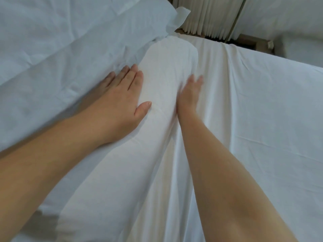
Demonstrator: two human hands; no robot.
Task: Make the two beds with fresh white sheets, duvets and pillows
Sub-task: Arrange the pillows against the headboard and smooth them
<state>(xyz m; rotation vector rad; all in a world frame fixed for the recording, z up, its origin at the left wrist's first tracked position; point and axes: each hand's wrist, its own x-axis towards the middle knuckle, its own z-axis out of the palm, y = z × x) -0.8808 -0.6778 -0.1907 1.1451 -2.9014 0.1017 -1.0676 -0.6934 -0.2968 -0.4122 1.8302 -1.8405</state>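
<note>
Both hands lie flat with straight fingers and grip nothing. The left hand (120, 95) presses against the left flank of a long raised ridge (167, 70) in the white sheet (253, 110), and the right hand (189, 95), blurred, rests on the right flank. They are apart, with the ridge between them. The step in hand looks like smoothing this bulge out of the sheet. It would go best with the palms kept low and broad, sweeping outward from the crest so the slack travels toward the bed's edges rather than bunching again. The pressure should be even on both sides so the cloth does not skew. The sheet spreads right from the hands across the bed, taut there with only faint creases. Just left of the left hand lies a more crumpled bluish-white cloth (52, 41), perhaps a duvet, which may drag if the sweep runs under it. Pleated curtains (209, 14) hang beyond the head of the ridge.
</note>
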